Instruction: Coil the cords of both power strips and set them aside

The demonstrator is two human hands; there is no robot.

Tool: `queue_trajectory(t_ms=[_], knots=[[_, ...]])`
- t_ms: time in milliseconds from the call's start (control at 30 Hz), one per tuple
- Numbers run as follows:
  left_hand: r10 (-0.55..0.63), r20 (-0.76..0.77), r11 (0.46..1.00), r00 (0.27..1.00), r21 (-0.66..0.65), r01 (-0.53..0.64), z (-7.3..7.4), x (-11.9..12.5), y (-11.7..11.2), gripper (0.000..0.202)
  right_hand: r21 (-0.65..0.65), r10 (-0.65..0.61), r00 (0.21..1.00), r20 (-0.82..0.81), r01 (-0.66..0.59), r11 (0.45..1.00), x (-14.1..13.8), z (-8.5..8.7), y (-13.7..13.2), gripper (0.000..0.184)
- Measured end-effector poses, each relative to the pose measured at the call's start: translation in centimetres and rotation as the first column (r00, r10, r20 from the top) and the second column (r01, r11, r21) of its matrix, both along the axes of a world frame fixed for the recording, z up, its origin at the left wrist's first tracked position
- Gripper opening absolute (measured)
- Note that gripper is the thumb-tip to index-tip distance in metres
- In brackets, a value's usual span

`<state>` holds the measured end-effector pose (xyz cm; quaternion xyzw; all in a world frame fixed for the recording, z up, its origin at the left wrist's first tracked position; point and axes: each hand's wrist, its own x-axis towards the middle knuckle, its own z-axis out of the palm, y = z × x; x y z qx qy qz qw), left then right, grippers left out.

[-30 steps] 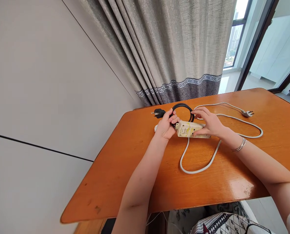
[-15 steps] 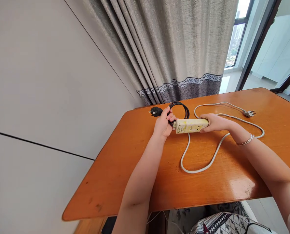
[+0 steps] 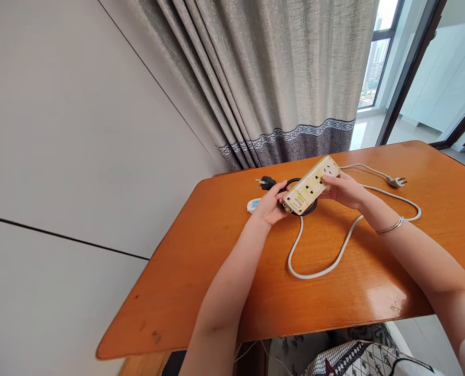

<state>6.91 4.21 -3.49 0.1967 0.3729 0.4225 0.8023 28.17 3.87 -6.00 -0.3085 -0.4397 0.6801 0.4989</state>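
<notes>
A yellowed power strip (image 3: 311, 186) is tilted up above the table, its socket face toward me. My right hand (image 3: 344, 189) grips its far right end, thumb on the face near the sockets. My left hand (image 3: 272, 204) is closed around a coiled black cord (image 3: 312, 209) beside the strip's near end, where the cord joins it. The cord's black plug (image 3: 267, 182) sticks out beyond my left hand. Partly hidden behind that hand, a white and blue socket block (image 3: 252, 204) lies on the table.
A white cable (image 3: 318, 275) loops across the orange-brown wooden table (image 3: 185, 292), ending in a white plug (image 3: 397, 181) at the right. Grey curtains (image 3: 295, 78) hang behind the table. A pale panelled wall (image 3: 79, 156) runs along the left side.
Both hands have turned the power strip, raising its right end and rolling its socket face toward me. The black plug has shifted right, and the white and blue socket block has come into view.
</notes>
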Motion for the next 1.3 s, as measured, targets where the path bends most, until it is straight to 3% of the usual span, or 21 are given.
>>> queue_trajectory(t_ms=[233, 433, 633, 900, 1000, 1167, 1300], knots=[[0.008, -0.051, 1.000, 0.999, -0.011, -0.009, -1.4, -0.2, 1.0, 0.032, -0.200, 0.068, 0.996, -0.057, -0.078, 0.977, -1.3, -0.1, -0.3, 0.015], [0.041, -0.116, 0.996, 0.992, 0.086, -0.031, -3.4, -0.1, 2.0, 0.012, -0.271, 0.001, 0.998, -0.066, -0.019, 0.962, -2.0, -0.4, -0.2, 0.015], [0.007, -0.148, 0.998, 0.989, 0.063, 0.002, -3.1, 0.2, 1.8, 0.025, -0.312, -0.043, 0.997, -0.071, 0.018, 0.950, -2.6, -0.2, -0.5, 0.013], [-0.089, -0.208, 0.982, 0.974, 0.144, 0.121, -3.1, 0.2, 1.3, 0.047, -0.340, -0.099, 0.991, -0.092, 0.062, 0.938, -3.8, -0.7, -1.0, 0.011], [-0.080, -0.171, 0.975, 0.982, 0.193, 0.113, -3.3, -0.1, 1.6, 0.057, -0.364, -0.152, 0.977, -0.150, 0.088, 0.927, -3.9, -0.8, -1.0, 0.010], [-0.130, -0.046, 0.910, 0.991, 0.392, 0.137, -3.8, -0.3, 1.9, 0.057, -0.456, -0.342, 0.899, -0.273, 0.192, 0.869, -3.9, 0.0, -0.7, 0.019], [-0.168, -0.087, 0.827, 0.982, 0.530, 0.188, -4.7, -0.3, 1.8, 0.044, -0.562, -0.475, 0.823, -0.311, 0.244, 0.790, -3.8, 0.5, -0.4, 0.031]])
